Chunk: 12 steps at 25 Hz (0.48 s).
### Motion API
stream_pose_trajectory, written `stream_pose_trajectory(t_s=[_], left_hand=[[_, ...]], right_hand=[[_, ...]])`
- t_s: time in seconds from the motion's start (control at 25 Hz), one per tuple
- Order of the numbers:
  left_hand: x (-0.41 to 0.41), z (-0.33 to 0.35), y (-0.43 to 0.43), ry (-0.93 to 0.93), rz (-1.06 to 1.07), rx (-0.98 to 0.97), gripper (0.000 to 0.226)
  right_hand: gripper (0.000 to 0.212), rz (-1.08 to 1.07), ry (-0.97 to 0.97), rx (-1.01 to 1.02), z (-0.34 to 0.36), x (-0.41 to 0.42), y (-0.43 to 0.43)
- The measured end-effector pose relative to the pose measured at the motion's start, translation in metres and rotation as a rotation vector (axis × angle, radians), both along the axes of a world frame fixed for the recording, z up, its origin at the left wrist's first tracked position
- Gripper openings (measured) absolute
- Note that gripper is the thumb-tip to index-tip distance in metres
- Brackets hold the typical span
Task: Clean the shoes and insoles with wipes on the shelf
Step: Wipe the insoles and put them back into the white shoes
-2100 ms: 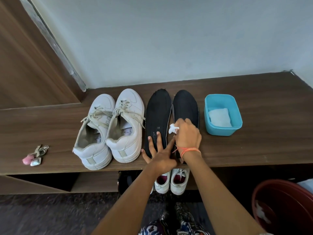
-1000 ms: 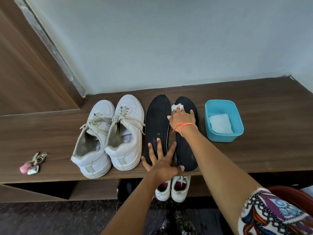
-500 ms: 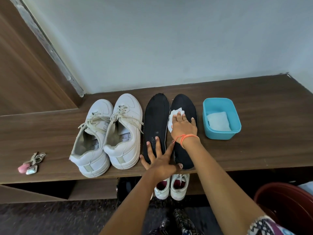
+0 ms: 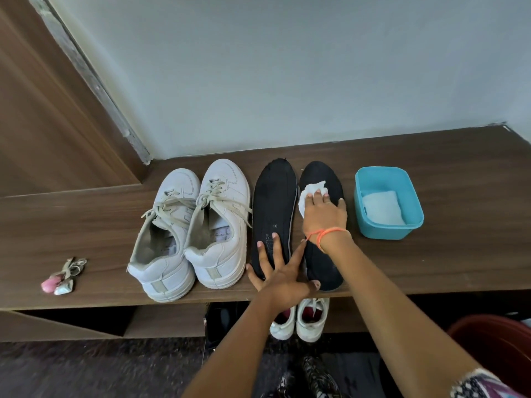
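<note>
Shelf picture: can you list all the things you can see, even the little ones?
shelf: one, brown, against the wall
shoes: two, white, on the shelf, left of insoles
insoles: two, black, side by side mid-shelf
wipe: one, white, on the insole nearer the tub
tub: one, blue, right of insoles, folded wipes inside
keyring: one, pink and silver, shelf's left end
small shoes: two, white, under the shelf
bucket: one, dark red, bottom right
left hand: flat on the insoles' near ends
right hand: pressing the wipe; orange thread on wrist

We note the right hand [image 4: 324, 215] has slid the wipe [image 4: 309, 193] from the middle of the right insole [image 4: 321, 265] up toward its toe. The wipe is now flattened, no longer bunched.
</note>
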<state>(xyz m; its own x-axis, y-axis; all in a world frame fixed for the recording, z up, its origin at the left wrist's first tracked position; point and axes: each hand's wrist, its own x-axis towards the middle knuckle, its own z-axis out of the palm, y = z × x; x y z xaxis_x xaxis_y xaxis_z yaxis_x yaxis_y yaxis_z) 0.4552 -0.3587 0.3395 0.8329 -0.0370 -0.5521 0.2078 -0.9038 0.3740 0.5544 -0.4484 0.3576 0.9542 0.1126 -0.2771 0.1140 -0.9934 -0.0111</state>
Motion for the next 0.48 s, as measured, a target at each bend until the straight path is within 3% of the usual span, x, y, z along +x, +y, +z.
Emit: stream_pose_trajectory(t_s=[0.16, 0.48], left_hand=[[0.0, 0.002, -0.002, 0.005, 0.005, 0.021, 0.081], [0.0, 0.0, 0.001, -0.002, 0.008, -0.009, 0.082]], right_hand=[[0.063, -0.034, 0.019, 0.017, -0.001, -0.029, 0.001], [0.06, -0.045, 0.067, 0.019, 0.002, 0.034, -0.014]])
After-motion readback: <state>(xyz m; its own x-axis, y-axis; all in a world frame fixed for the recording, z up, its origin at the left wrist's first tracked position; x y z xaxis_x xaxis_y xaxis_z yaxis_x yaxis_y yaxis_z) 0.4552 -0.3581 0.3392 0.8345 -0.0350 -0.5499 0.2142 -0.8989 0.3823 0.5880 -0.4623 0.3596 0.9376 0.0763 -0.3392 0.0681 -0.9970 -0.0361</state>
